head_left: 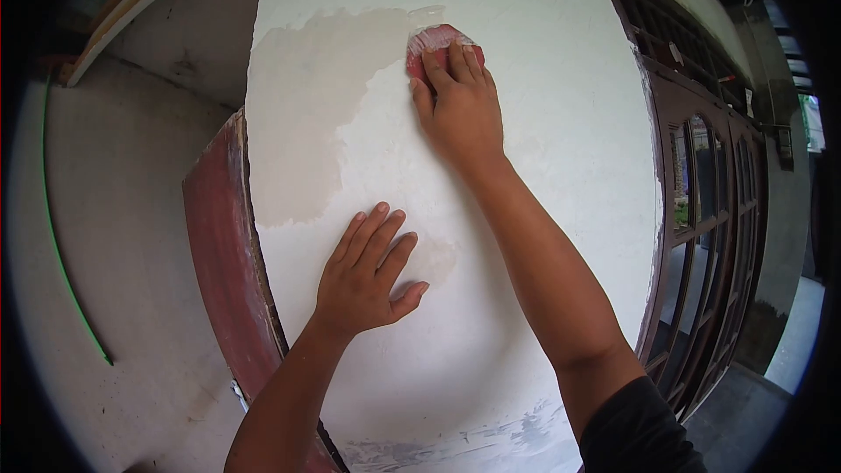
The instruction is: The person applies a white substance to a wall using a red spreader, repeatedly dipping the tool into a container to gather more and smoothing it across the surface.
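Note:
My right hand [464,114] presses a red putty spreader [447,36] against the white wall panel [569,123], its fingers laid over the tool's face. Whitish paste smears the spreader's upper part, and a small wet streak shows just above its edge. To the left of the spreader spreads a beige-grey patch of filler [302,114] with a ragged border. Lower down, my left hand [363,271] rests against the panel with fingers stretched and holds nothing. A fainter beige spot [435,261] lies just right of its thumb and fingers.
On the left are a dark red board [219,236] along the panel's edge and a thin green strand [60,245] on a grey wall. Brown doors with glass panes [692,210] stand at the right. Grey scuffs mark the panel's bottom.

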`<state>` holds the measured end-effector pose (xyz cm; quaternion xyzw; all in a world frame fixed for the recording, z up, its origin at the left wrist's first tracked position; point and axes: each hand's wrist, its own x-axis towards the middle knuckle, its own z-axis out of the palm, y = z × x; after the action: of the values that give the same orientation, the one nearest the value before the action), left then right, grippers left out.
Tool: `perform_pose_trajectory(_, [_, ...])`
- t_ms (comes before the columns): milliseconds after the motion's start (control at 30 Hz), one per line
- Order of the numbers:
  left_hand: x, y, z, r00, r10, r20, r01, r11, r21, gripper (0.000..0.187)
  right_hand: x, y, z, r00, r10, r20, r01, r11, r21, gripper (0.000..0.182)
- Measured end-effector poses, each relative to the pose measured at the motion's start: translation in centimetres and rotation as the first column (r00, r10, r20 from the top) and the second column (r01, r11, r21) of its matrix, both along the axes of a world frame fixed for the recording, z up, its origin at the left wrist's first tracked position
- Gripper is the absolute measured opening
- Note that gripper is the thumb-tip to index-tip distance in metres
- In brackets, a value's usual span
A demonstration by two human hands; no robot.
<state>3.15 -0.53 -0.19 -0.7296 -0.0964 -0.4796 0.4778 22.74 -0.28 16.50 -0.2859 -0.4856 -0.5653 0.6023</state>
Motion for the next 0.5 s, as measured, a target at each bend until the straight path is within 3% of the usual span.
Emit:
perform_pose_trajectory(167, [-0.1, -0.1, 0.0, 1.0, 0.021, 0.006, -0.02, 1.0, -0.01, 0.047, 0.8, -0.3, 1.1, 0.996, 0.093, -0.004, -0.093, 0.995, 0.025, 0.047])
perform_pose_trajectory(333, [0.0, -0.1, 0.1, 1.0, -0.009, -0.001, 0.009, 1.0, -0.007, 0.05, 0.5, -0.3, 4.7, 0.999, 0.021, 0.047, -0.024, 0.997, 0.078, 0.045])
perform_pose_trajectory(500, [0.0, -0.2, 0.1, 1.0, -0.009, -0.008, 0.009, 1.0, -0.012, 0.049, 0.5, 0.1, 1.2, 0.999, -0.013, 0.03, 0.012, 1.0, 0.019, 0.045])
